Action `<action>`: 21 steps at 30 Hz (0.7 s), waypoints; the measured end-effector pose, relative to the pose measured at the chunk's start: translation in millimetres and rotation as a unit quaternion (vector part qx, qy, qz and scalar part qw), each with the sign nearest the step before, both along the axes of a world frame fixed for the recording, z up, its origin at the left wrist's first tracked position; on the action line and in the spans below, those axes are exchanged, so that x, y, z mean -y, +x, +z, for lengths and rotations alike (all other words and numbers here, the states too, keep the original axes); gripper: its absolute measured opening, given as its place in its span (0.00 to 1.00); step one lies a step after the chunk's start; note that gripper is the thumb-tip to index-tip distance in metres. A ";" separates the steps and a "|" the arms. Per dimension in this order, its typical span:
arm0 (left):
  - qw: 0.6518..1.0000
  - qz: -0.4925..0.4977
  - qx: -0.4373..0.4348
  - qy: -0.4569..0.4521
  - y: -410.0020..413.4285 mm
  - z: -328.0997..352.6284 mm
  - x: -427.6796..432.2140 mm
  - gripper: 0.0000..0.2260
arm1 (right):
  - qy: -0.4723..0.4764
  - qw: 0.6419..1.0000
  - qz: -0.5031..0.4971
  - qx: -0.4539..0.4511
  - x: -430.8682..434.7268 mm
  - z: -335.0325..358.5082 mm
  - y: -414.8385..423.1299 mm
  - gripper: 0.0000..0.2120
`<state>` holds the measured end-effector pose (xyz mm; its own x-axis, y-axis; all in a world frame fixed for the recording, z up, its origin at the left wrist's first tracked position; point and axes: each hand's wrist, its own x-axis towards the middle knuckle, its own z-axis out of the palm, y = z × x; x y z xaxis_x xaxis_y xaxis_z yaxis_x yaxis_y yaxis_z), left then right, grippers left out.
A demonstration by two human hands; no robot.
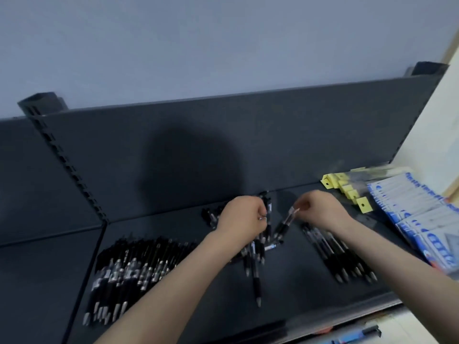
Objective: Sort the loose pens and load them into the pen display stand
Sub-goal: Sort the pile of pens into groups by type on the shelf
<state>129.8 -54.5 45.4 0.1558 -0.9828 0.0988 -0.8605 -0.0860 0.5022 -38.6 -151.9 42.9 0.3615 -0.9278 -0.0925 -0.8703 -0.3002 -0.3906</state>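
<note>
Pale wall (198, 45) above a dark shelf (298, 284) with its back panel (223, 135): both hands work the loose pens mid-shelf.

Toward the shelf's front left edge lies the large sorted batch (129, 269), tips pointing to the front. A smaller row (337, 254) lies toward the right, short of the blue-and-white packs (422, 219) and yellow tags (347, 189) at the right end. Between the two, the left hand (242, 217) is curled round a fanned handful of pens (255, 252). Just right of it, the right hand (320, 211) pinches a single pen (284, 225) by its top end, the long axis slanting down-left toward the handful. This pen lies nearer the smaller row, so the right hand looks best placed to lay it there. No display stand shows.
</note>
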 end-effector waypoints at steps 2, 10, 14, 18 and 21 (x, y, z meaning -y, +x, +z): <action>0.999 -0.022 0.010 0.024 -15.0 -1.5 27.4 0.08 | 0.061 0.998 0.004 -0.023 21.0 2.2 -4.1 0.07; 0.983 -0.024 0.122 0.138 -50.8 -33.7 88.2 0.11 | 0.205 0.979 0.000 -0.023 66.2 -12.0 1.9 0.07; 0.979 -0.010 0.134 0.155 -59.4 -38.9 100.1 0.11 | 0.256 0.966 -0.017 -0.043 78.1 -26.4 6.5 0.07; 0.977 0.003 0.130 0.172 -63.6 -35.9 106.3 0.05 | 0.270 0.961 -0.031 -0.044 82.3 -30.8 8.1 0.11; 0.989 0.049 0.073 0.121 -52.0 -20.3 103.6 0.06 | 0.266 0.963 -0.027 -0.042 84.0 -31.7 10.1 0.12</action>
<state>77.8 -158.1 25.1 0.2538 -0.9611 -0.1087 -0.9040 -0.2757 0.3269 -28.4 -235.9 11.1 0.2852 -0.7579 -0.5867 -0.9139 -0.0306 -0.4048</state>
